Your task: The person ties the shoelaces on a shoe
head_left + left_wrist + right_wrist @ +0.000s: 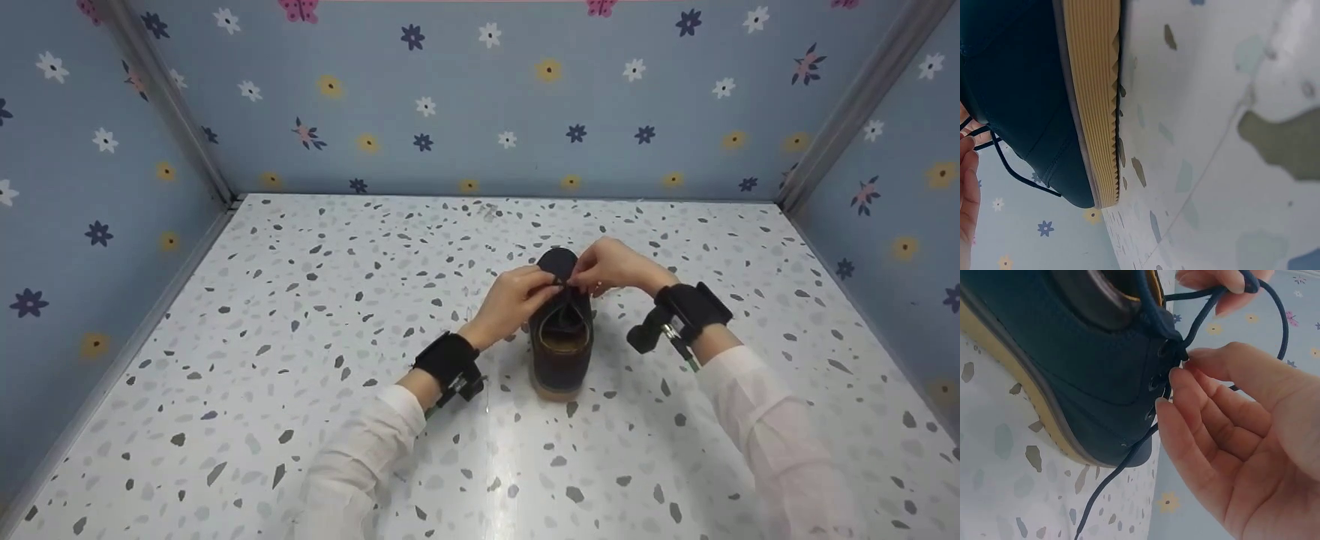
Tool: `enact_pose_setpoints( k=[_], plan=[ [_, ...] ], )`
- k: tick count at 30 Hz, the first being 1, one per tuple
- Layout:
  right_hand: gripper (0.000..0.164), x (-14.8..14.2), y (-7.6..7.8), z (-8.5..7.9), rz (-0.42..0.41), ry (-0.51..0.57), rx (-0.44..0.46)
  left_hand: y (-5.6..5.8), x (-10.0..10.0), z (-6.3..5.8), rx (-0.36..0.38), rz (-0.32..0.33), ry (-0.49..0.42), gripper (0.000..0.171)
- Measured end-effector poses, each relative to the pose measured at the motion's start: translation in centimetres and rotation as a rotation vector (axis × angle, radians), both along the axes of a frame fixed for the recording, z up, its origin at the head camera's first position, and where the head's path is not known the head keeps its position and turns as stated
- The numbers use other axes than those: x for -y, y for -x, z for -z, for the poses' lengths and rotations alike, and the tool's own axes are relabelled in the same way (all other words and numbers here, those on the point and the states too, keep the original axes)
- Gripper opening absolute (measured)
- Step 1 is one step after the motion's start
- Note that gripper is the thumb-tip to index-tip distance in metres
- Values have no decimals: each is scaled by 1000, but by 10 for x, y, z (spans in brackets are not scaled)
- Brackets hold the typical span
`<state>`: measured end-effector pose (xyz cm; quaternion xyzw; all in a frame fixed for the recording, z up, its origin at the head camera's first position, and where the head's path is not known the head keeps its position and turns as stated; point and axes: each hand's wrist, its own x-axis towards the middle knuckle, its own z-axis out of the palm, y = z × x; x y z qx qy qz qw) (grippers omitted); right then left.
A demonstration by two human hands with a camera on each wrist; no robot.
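A dark navy shoe (562, 367) with a pale tan ribbed sole (1092, 95) stands upright on the speckled table, toe away from me. Above its laced front, my left hand (510, 300) holds the dark shoelace (1285, 320) between its fingers, where the lace bends in a loop. My right hand (616, 266) pinches the lace with thumb and index finger at a crossing close to the eyelets (1155, 382). One lace end hangs down past the toe in the right wrist view. Only part of the left hand shows in the left wrist view.
The white speckled tabletop (337, 337) spreads around the shoe. Blue flower-patterned panels (450, 75) enclose it at the back and both sides. Black wrist straps (694, 307) with small cameras sit on both wrists.
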<state>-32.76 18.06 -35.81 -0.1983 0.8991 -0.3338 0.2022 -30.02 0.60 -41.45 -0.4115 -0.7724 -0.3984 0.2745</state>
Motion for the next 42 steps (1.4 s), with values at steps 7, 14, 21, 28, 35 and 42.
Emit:
enact_pose_setpoints(
  k=[7,14,21,28,35,42],
  plan=[
    [24,9,-4,-2,12,-54,-1,-2,1,-1,21,1,-6,10],
    [16,13,-6,-2,-15,-131,-87,-2,-1,-1,15,7,3,9],
    [12,6,-5,1,-61,-119,-177,0,-1,-2,36,-21,27,10],
    [20,-3,-4,2,16,8,-189,2,0,1,37,-67,16,11],
    [22,-11,-3,7,124,82,-163,4,1,3,57,-87,19,14],
    [23,-17,-5,11,159,111,-168,3,1,3,61,-104,23,13]
  ],
)
